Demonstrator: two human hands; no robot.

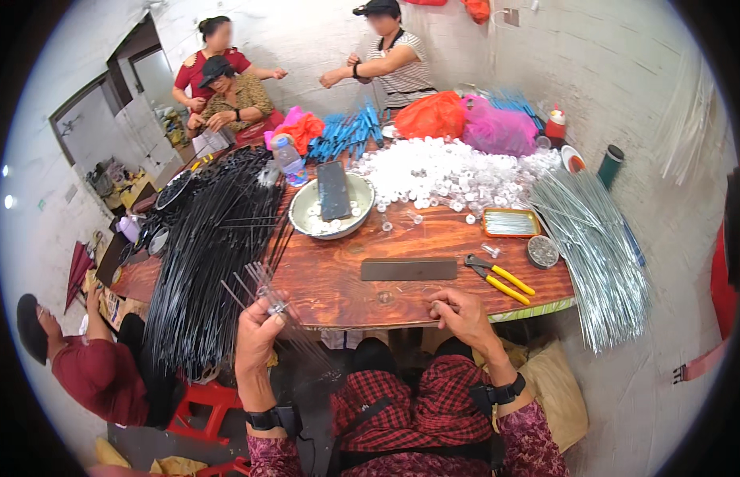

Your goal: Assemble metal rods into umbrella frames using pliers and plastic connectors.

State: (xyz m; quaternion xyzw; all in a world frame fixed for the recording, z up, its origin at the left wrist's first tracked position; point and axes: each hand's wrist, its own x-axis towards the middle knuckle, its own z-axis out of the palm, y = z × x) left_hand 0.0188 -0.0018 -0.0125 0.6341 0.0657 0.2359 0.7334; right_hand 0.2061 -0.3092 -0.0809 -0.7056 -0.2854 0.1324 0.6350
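My left hand [259, 326] is raised at the table's front edge, its fingers closed round a bundle of thin, stiff wires [251, 288] that fan out above and below the grip. A small shiny piece sits among the wires at the fingertips. My right hand [461, 318] hovers at the front edge to the right, thumb and fingers drawn together; anything between them is too small to make out. Beyond it lie yellow-handled pliers [499, 280] and a flat dark bar [410, 269]. Long silvery wires [596, 254] lie bunched at the right.
Black rods [215, 254] cover the table's left side. A bowl [332, 230] holds white pieces under a dark block [333, 191]. Behind it spreads a heap of white plastic parts [449, 171]. A tin [542, 252] and orange tray [511, 222] stand right. Several people work nearby.
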